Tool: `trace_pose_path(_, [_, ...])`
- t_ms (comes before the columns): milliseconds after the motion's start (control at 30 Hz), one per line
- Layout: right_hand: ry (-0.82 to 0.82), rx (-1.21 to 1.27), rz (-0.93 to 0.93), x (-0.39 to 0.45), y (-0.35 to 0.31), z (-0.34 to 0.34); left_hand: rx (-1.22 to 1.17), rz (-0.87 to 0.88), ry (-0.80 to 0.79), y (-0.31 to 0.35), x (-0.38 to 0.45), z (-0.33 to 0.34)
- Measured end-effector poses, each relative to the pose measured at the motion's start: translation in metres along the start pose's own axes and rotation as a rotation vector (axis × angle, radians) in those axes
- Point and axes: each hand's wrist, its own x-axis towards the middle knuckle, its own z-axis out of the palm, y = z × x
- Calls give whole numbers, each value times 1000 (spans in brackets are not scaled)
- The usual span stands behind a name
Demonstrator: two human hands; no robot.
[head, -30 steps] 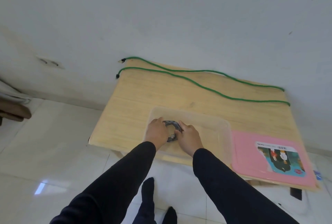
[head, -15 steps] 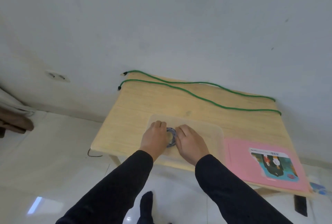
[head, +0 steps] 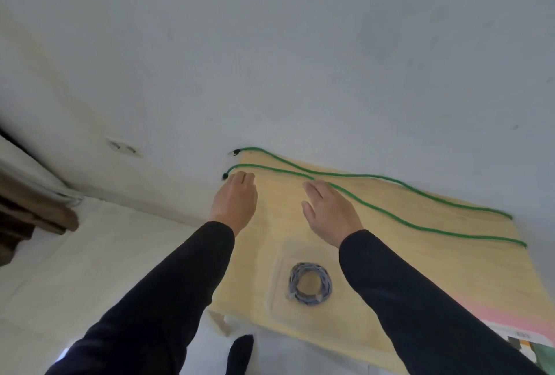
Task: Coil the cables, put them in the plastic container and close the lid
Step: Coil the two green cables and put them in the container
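A coiled grey-blue cable point(head: 310, 283) lies inside the clear plastic container point(head: 277, 266) near the table's front edge. A long green cable point(head: 390, 212) runs in two lines across the far side of the wooden table point(head: 435, 269). My left hand point(head: 235, 200) is open, fingertips close to the green cable's black end at the far left corner. My right hand point(head: 329, 212) is open too, its fingers reaching the nearer green line; whether it touches is unclear. Neither hand grips anything.
A pink lid with a printed label point(head: 519, 335) lies at the table's right front, partly cut off by the frame edge. A white wall stands right behind the table. Brown and white fabric point(head: 33, 209) sits at the left over the tiled floor.
Both hands let go of the coiled grey-blue cable in the container and moved away from me toward the green cable. The view tilted, so the table sits lower in frame.
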Motion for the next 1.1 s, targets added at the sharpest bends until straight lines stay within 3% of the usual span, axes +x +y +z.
trace_pose_path(267, [-85, 69, 50, 117, -8, 60, -143, -68, -132, -91, 81, 51])
trace_pose_path(533, [-123, 86, 91, 182, 0, 129, -286, 10, -258, -137, 129, 105])
trace_pose_path(767, [-58, -19, 143, 196, 3, 154, -388, 13, -225, -145, 148, 112])
trace_pose_path(933, [-103, 162, 152, 204, -3, 130, -463, 30, -202, -151, 159, 105])
trace_pose_path(1100, [77, 246, 100, 205, 0, 87, -583, 76, -37, -137, 182, 66])
